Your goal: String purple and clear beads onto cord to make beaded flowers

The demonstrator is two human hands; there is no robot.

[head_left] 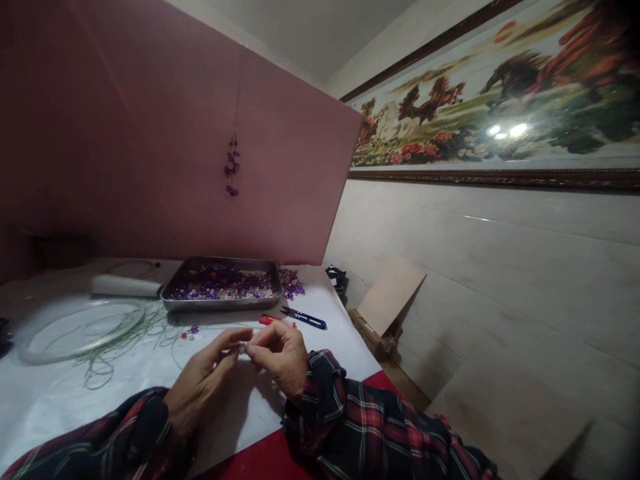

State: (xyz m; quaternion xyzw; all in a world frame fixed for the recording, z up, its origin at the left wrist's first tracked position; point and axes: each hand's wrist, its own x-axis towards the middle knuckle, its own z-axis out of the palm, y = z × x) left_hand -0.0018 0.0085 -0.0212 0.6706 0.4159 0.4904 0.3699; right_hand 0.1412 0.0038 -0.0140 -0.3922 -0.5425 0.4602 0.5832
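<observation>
Over the white table cover, my left hand (203, 383) and my right hand (283, 357) meet at the fingertips, both closed in a pinch. Between them is a small clear bead (243, 347), partly hidden by the fingers. Whether a cord runs through it I cannot tell. Just beyond the hands lie a few loose red and purple beads (194, 329). Thread snips with blue handles (313, 321) and a red-handled tool (269, 320) rest past my right hand. A metal tray (220, 305) of mostly purple and clear beads stands farther back.
Loops of pale green cord (115, 343) spread to the left, by a blurred clear ring-shaped coil (30, 343) and a white roll (125, 287). More purple beads (294, 283) lie right of the tray. A beaded strand (232, 163) hangs on the pink panel (295, 167).
</observation>
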